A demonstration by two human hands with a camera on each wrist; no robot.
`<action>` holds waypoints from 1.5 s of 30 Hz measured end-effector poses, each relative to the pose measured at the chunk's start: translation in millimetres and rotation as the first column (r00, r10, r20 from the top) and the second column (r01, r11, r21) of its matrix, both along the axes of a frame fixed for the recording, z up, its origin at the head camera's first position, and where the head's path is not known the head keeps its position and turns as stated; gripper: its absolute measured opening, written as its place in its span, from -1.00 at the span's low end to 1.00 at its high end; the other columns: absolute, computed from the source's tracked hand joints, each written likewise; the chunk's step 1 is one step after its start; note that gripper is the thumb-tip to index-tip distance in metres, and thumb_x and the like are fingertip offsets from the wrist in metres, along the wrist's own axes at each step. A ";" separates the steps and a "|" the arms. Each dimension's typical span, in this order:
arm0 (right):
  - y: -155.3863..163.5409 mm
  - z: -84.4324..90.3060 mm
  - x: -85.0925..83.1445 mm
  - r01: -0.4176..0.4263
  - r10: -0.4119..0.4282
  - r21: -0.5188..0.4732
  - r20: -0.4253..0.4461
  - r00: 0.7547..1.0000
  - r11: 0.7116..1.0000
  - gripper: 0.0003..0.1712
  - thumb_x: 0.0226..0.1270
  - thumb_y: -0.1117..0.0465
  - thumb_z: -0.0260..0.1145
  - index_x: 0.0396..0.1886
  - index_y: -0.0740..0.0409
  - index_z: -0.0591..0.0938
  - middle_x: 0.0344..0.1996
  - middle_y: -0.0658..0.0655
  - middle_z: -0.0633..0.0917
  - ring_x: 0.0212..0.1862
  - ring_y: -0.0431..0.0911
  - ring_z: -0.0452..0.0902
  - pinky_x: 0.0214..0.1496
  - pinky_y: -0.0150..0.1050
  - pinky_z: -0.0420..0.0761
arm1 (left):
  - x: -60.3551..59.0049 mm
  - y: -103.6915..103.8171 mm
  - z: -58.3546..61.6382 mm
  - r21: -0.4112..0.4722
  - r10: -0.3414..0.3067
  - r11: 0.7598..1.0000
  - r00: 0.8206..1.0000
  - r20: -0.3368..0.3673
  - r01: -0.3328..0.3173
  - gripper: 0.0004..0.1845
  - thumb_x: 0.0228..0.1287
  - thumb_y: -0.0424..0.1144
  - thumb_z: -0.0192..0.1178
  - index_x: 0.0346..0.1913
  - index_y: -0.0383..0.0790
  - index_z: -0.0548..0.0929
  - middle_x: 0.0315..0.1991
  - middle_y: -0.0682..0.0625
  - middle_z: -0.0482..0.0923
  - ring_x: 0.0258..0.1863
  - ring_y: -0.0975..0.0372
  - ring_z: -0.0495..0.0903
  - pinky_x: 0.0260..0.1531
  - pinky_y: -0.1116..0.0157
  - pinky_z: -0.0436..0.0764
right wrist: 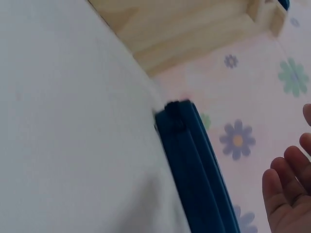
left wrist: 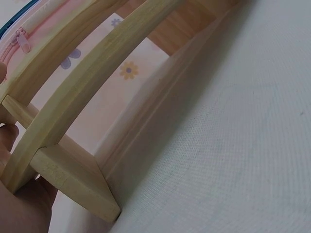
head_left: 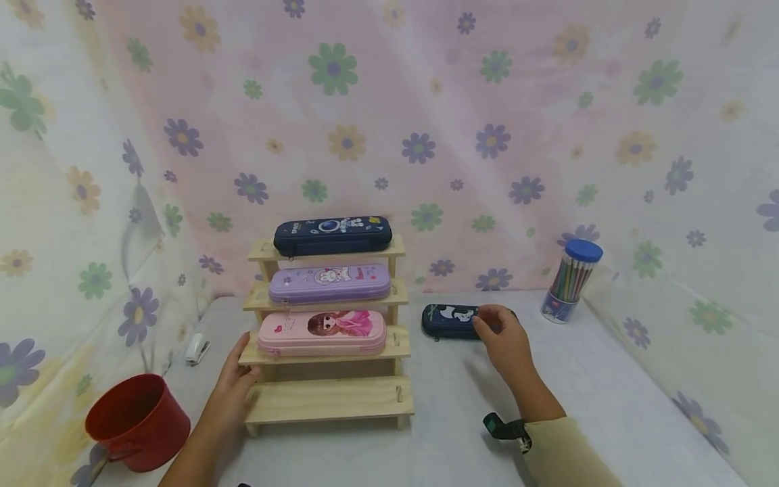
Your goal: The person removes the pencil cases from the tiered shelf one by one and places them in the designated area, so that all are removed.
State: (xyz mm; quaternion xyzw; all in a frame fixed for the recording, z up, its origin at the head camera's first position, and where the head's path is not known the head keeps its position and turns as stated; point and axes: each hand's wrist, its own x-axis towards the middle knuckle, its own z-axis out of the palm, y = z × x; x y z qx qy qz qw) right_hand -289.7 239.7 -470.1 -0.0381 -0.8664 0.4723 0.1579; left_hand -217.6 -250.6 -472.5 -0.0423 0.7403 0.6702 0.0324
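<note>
A stepped wooden shelf (head_left: 328, 399) stands on the grey cloth-covered table, its lowest step bare. It carries a dark blue pencil case (head_left: 332, 235) on top, a purple one (head_left: 328, 283) below that, and a pink one (head_left: 322, 333) on the third step. My left hand (head_left: 234, 379) rests against the shelf's left side with its fingers stretched out. In the left wrist view the palm (left wrist: 22, 208) lies by the shelf's (left wrist: 73, 97) foot, under the pink case (left wrist: 34, 22). My right hand (head_left: 496, 335) hovers at the right end of a navy pencil case (head_left: 447, 321) lying on the table. In the right wrist view its fingers (right wrist: 286, 194) are spread beside the case (right wrist: 199, 170).
A red bucket (head_left: 136, 419) stands at the front left, and a small white stapler (head_left: 197, 348) lies left of the shelf. A clear tube of coloured pencils with a blue lid (head_left: 572, 281) stands at the back right. Floral cloth hangs behind and at both sides.
</note>
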 end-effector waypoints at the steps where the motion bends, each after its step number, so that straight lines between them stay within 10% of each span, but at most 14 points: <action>1: -4.7 1.4 0.9 -0.024 0.024 0.008 -0.006 1.000 1.000 -0.48 0.57 -0.08 0.28 0.33 0.11 0.55 0.20 0.17 0.66 0.31 0.08 0.55 0.34 0.12 0.58 | 0.2 0.2 0.3 0.000 0.000 1.000 1.000 -0.008 0.000 -0.20 0.68 -0.34 -0.20 0.72 0.20 -0.33 0.72 -0.24 -0.25 0.69 -0.13 -0.18 0.57 -0.30 -0.10; 19: -82.3 22.7 27.5 -0.342 0.347 0.058 -0.140 0.927 0.938 -0.56 0.43 0.09 0.45 0.22 0.12 0.63 0.12 0.11 0.68 0.18 0.00 0.65 0.25 0.03 0.66 | -0.5 -0.7 -2.3 -0.041 -0.016 0.999 0.999 -0.030 0.015 -0.19 0.68 -0.31 -0.17 0.72 0.18 -0.35 0.72 -0.23 -0.27 0.67 -0.21 -0.16 0.53 -0.37 -0.08; 35: -125.4 35.5 39.9 -0.425 0.443 0.140 -0.146 0.885 0.894 -0.38 0.37 -0.05 0.49 0.36 0.00 0.59 0.27 -0.02 0.63 0.34 -0.05 0.54 0.36 0.08 0.59 | 1.4 -1.6 -3.2 -0.064 -0.032 0.998 0.994 -0.107 0.025 -0.21 0.68 -0.32 -0.15 0.72 -0.01 -0.32 0.71 -0.28 -0.23 0.65 -0.24 -0.10 0.51 -0.38 -0.08; 45: -147.6 46.1 42.0 -0.350 0.369 0.213 -0.056 0.928 0.912 -0.05 0.22 -0.32 0.51 0.54 -0.11 0.46 0.43 -0.02 0.55 0.50 0.00 0.41 0.46 0.22 0.44 | 0.9 -1.1 -2.4 -0.058 -0.024 0.998 0.998 -0.058 0.021 -0.19 0.69 -0.30 -0.15 0.72 0.12 -0.36 0.71 -0.27 -0.24 0.65 -0.23 -0.10 0.51 -0.39 -0.09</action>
